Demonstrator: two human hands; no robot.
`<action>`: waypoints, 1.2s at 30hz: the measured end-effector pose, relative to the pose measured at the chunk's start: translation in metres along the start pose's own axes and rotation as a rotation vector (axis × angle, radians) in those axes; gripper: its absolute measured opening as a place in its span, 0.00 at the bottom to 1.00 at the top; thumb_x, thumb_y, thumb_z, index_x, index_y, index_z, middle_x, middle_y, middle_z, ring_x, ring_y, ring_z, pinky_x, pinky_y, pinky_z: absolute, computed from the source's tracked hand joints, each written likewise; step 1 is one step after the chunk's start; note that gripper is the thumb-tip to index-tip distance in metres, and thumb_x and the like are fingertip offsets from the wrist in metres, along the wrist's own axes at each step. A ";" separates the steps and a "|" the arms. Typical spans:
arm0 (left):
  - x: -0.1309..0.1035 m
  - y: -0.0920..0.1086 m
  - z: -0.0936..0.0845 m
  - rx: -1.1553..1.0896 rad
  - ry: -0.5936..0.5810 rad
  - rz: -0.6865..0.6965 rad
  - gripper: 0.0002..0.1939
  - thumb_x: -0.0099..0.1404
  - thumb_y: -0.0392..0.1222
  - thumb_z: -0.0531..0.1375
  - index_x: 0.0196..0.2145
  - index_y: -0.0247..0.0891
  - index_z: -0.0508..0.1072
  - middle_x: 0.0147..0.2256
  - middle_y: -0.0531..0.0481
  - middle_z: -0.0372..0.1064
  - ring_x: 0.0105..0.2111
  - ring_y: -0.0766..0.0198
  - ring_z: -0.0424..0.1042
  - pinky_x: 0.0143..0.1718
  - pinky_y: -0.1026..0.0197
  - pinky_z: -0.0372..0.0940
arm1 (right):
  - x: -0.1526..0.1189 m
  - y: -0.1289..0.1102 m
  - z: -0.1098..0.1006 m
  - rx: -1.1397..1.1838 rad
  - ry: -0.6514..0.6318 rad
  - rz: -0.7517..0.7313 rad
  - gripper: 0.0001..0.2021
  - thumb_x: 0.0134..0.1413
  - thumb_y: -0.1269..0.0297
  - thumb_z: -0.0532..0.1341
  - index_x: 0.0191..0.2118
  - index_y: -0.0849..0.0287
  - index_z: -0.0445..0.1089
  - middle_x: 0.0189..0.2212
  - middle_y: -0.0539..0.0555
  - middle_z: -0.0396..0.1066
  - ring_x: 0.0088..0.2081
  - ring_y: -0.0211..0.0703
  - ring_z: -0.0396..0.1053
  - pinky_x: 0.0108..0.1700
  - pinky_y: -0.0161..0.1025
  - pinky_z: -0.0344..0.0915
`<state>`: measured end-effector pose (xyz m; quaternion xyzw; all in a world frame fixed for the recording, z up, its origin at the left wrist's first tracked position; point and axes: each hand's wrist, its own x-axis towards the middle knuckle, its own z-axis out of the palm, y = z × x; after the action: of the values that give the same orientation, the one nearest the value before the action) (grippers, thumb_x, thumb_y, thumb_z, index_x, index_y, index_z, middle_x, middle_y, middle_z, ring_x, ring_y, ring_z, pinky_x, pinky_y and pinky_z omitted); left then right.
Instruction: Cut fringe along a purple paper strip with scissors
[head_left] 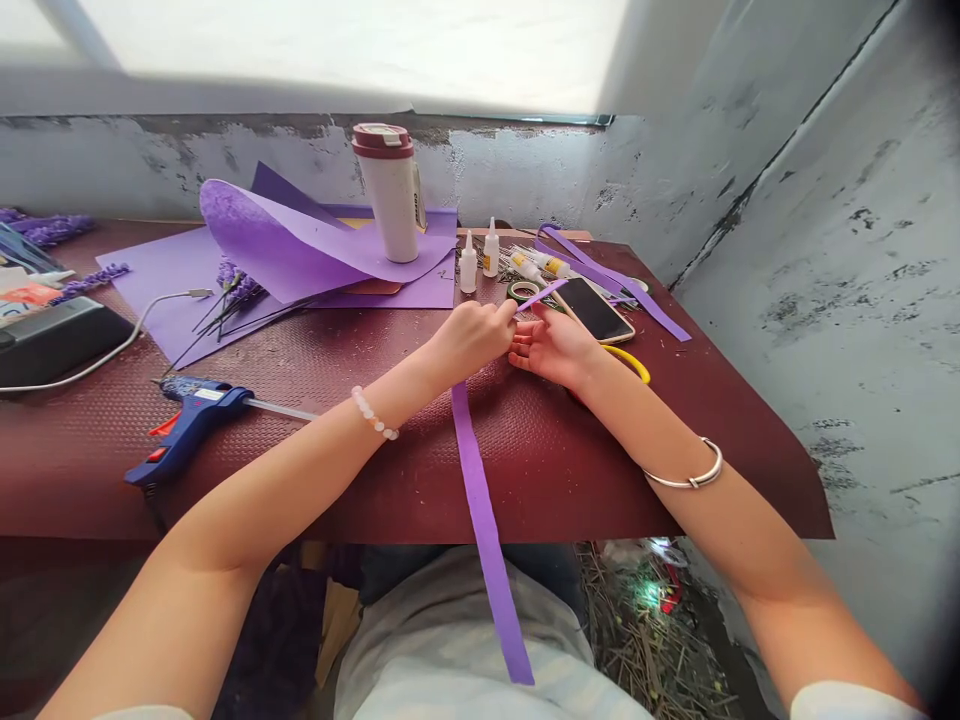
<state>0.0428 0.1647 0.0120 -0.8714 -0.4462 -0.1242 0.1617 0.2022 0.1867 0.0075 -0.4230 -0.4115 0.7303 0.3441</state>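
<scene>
A long purple paper strip [484,500] hangs from my left hand [480,340] over the table's front edge onto my lap. My left hand is closed on it, and a narrow end of purple paper sticks out past its fingers toward the upper right. Close beside it, my right hand [559,350] has its palm turned up, the fingers loosely curled and nothing clearly gripped. Its fingertips meet or nearly meet the left hand; I cannot tell whether its thumb touches the narrow end. A phone [596,310] and yellow-handled scissors [630,362] lie just behind my right hand.
Two upright glue bottles [468,265] stand behind the hands, near a tape roll [523,290]. A lidded cup [390,195] rests on purple sheets [300,250]. At left lie a blue glue gun [195,420] and a white cable [112,350]. More purple strips [622,280] lie at right.
</scene>
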 end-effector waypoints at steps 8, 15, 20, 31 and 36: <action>-0.001 -0.010 -0.004 -0.045 0.015 -0.191 0.12 0.74 0.33 0.55 0.41 0.34 0.80 0.45 0.38 0.78 0.34 0.56 0.78 0.30 0.58 0.61 | 0.002 -0.002 -0.004 0.053 0.044 -0.032 0.26 0.79 0.49 0.45 0.47 0.57 0.77 0.34 0.59 0.80 0.36 0.49 0.75 0.39 0.43 0.73; -0.001 -0.014 -0.001 -0.174 0.046 -0.339 0.13 0.74 0.37 0.57 0.39 0.37 0.83 0.45 0.41 0.78 0.38 0.56 0.78 0.37 0.57 0.67 | -0.002 -0.007 -0.006 0.077 0.080 -0.040 0.27 0.80 0.55 0.45 0.41 0.59 0.80 0.35 0.60 0.81 0.35 0.44 0.75 0.38 0.38 0.71; 0.000 -0.019 0.006 -0.279 0.047 -0.387 0.11 0.71 0.37 0.61 0.40 0.38 0.86 0.37 0.45 0.79 0.36 0.58 0.76 0.38 0.58 0.68 | -0.004 -0.006 -0.003 0.084 0.104 -0.043 0.28 0.80 0.54 0.46 0.37 0.58 0.79 0.39 0.60 0.82 0.36 0.43 0.74 0.39 0.38 0.70; -0.001 -0.011 0.005 -0.252 0.017 -0.417 0.13 0.75 0.39 0.60 0.41 0.37 0.86 0.42 0.42 0.80 0.39 0.56 0.78 0.37 0.58 0.67 | -0.009 -0.005 0.005 0.085 0.099 -0.024 0.26 0.79 0.53 0.48 0.36 0.55 0.78 0.38 0.59 0.79 0.44 0.48 0.74 0.45 0.41 0.72; -0.002 -0.008 0.010 -0.209 -0.008 -0.394 0.13 0.76 0.36 0.57 0.40 0.34 0.83 0.45 0.40 0.78 0.37 0.55 0.79 0.36 0.56 0.66 | -0.013 -0.002 0.011 0.109 0.093 -0.017 0.27 0.79 0.54 0.47 0.33 0.57 0.77 0.37 0.58 0.78 0.43 0.46 0.73 0.47 0.41 0.72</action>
<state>0.0357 0.1717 0.0038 -0.7799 -0.5932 -0.1953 0.0413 0.1980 0.1734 0.0163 -0.4337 -0.3583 0.7283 0.3913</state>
